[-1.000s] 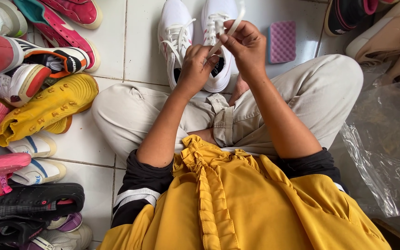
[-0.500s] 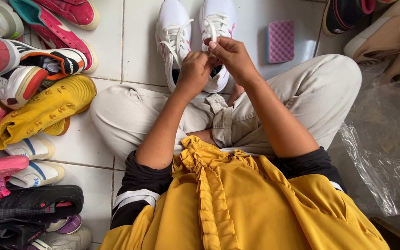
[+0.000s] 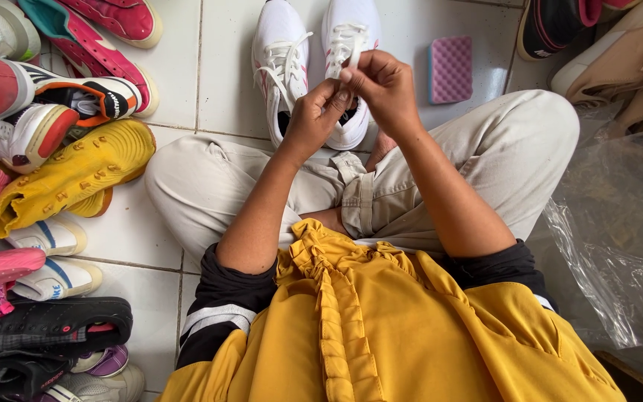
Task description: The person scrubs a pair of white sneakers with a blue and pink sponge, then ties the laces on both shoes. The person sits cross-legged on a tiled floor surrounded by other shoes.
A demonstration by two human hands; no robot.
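Note:
I sit cross-legged on a white tiled floor with a pair of white sneakers in front of me. My left hand (image 3: 312,117) and my right hand (image 3: 382,88) meet over the right white sneaker (image 3: 351,30), both pinching its white lace (image 3: 352,58), which runs up from the shoe to my fingers. The left white sneaker (image 3: 280,67) stands just beside it, laced, with no hand on it. My hands hide the rear half of the right sneaker.
A pile of shoes fills the left side: a yellow studded one (image 3: 68,175), pink ones (image 3: 113,18), a red-and-white one (image 3: 16,126), black ones (image 3: 46,327). A purple sponge (image 3: 449,69) lies right of the sneakers. Clear plastic (image 3: 619,246) and beige shoes (image 3: 626,59) sit at right.
Both hands dropped toward the shoe, then drew slightly up again with the lace still pinched between them. The sneakers have stayed in place.

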